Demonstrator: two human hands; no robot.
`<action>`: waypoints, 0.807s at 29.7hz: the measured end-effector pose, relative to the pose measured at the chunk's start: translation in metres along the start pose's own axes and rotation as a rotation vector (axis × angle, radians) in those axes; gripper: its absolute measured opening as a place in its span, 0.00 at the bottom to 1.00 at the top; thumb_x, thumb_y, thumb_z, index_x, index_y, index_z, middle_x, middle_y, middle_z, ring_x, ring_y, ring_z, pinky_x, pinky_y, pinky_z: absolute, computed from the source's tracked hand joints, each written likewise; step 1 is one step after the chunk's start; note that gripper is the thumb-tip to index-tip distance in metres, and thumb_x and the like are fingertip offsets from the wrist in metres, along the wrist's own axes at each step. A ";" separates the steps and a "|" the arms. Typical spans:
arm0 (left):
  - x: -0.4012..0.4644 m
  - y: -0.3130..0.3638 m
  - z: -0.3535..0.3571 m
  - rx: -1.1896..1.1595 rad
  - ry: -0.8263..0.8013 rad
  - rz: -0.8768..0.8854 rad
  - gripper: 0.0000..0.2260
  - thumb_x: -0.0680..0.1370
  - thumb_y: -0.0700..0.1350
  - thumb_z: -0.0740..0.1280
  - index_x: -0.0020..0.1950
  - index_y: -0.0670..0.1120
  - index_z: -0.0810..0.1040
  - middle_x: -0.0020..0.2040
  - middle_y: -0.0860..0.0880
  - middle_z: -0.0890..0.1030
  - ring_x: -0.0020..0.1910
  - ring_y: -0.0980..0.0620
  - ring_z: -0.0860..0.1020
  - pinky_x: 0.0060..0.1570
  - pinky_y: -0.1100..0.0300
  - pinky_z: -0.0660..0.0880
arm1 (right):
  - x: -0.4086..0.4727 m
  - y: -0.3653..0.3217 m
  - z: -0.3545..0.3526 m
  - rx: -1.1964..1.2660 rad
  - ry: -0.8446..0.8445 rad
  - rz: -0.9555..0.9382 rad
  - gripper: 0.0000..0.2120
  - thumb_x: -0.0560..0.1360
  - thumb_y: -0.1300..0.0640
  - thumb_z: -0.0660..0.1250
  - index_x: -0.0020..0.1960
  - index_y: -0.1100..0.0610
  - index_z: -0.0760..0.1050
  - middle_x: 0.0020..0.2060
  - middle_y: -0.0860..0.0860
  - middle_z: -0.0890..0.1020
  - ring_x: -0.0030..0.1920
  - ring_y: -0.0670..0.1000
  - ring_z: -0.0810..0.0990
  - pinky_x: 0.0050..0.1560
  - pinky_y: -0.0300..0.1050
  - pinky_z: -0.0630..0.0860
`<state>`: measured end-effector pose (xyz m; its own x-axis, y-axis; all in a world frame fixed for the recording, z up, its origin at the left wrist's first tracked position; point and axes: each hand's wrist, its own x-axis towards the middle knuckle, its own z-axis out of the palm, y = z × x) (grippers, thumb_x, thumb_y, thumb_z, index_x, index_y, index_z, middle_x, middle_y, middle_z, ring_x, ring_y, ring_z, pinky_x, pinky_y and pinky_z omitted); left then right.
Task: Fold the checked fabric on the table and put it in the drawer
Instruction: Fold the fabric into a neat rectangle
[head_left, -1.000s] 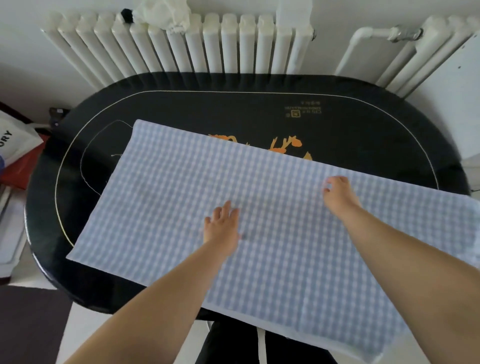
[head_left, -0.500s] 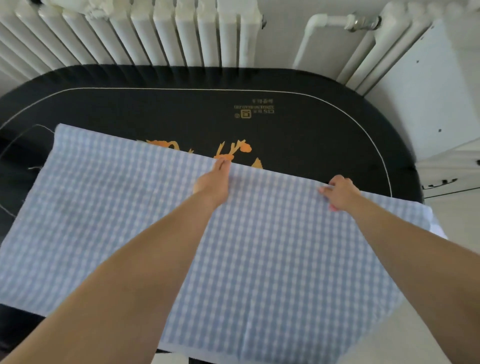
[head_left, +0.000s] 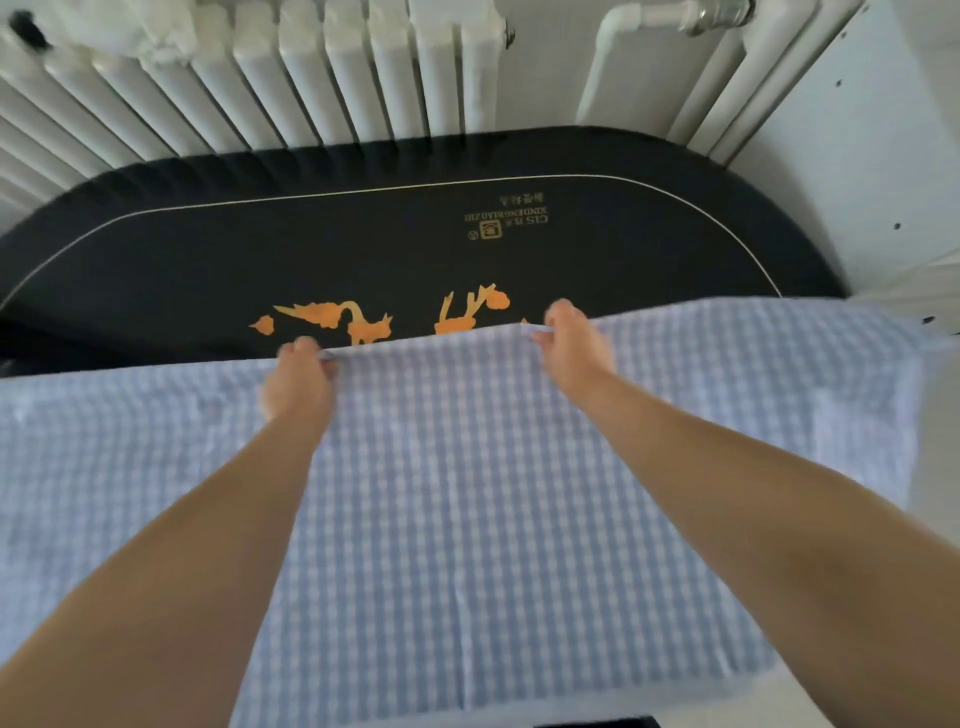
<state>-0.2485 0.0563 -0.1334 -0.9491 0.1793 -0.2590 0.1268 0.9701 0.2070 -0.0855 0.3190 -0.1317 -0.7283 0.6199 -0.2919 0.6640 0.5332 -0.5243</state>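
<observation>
The blue-and-white checked fabric (head_left: 467, 493) lies spread over the near half of the black oval table (head_left: 260, 249) and hangs over its front edge. My left hand (head_left: 298, 382) pinches the fabric's far edge left of centre. My right hand (head_left: 574, 348) pinches the same far edge further right. Between the two hands the edge is raised a little off the table. No drawer is in view.
White radiators (head_left: 311, 73) stand right behind the table, with a white pipe (head_left: 639, 21) at the upper right. A white panel or cabinet side (head_left: 852, 156) is close to the table's right end. Orange and gold print marks the bare tabletop beyond the fabric.
My left hand has gone from lying flat on the fabric's middle to its far edge and now pinches it. My right hand stays at that edge. The far edge has lifted slightly.
</observation>
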 end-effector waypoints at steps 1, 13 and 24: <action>0.006 -0.022 -0.010 -0.027 0.058 -0.034 0.10 0.80 0.44 0.60 0.57 0.40 0.71 0.59 0.38 0.72 0.46 0.34 0.76 0.38 0.49 0.68 | 0.000 -0.027 0.009 0.053 0.002 -0.066 0.06 0.78 0.54 0.62 0.46 0.54 0.64 0.48 0.54 0.75 0.40 0.55 0.72 0.39 0.48 0.67; -0.099 0.021 0.040 0.296 -0.464 0.551 0.33 0.79 0.57 0.60 0.78 0.53 0.47 0.79 0.50 0.42 0.77 0.43 0.44 0.73 0.42 0.51 | -0.102 0.009 0.050 -0.100 -0.351 0.015 0.29 0.77 0.51 0.63 0.75 0.53 0.57 0.76 0.49 0.54 0.74 0.55 0.58 0.72 0.53 0.58; -0.199 0.149 0.076 0.132 -0.502 0.819 0.32 0.80 0.54 0.60 0.78 0.51 0.47 0.79 0.51 0.47 0.77 0.49 0.50 0.72 0.49 0.54 | -0.112 0.165 -0.074 0.831 0.151 0.954 0.23 0.73 0.49 0.70 0.62 0.58 0.69 0.53 0.57 0.79 0.39 0.51 0.79 0.31 0.44 0.76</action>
<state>-0.0189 0.1781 -0.1224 -0.3223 0.8269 -0.4608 0.7540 0.5186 0.4032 0.1181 0.3805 -0.1265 0.0404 0.6447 -0.7633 0.5663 -0.6442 -0.5141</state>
